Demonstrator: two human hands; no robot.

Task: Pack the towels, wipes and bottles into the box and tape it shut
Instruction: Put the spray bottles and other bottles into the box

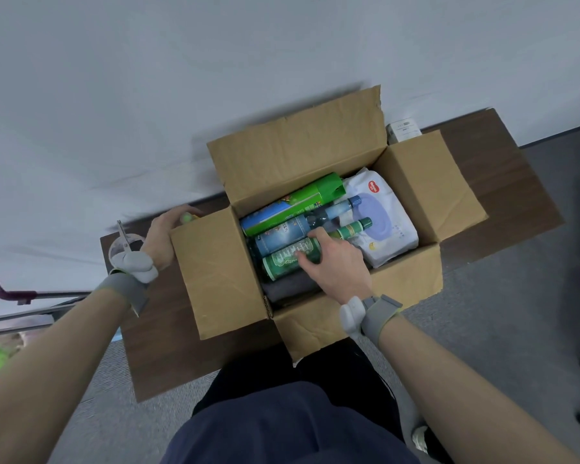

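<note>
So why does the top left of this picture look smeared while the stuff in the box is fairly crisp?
Head view: motion blur streaks the far edge of the table and the left hand, probably from head movement. The box, right hand and wipes pack read sharper. The wide-angle lens bends the scene's edges; lighting is soft and even, without glare.

box (221, 276): I'm seeing brown cardboard sitting open, four flaps splayed | bottles: green spray can (302, 199) lying far-left, blue-labelled bottle (292, 231) beside it, green bottle (288, 259) nearest, all on their sides | wipes (385, 219): white pack lying flat at right end | towels (288, 288): dark fabric showing underneath, near-left
</note>
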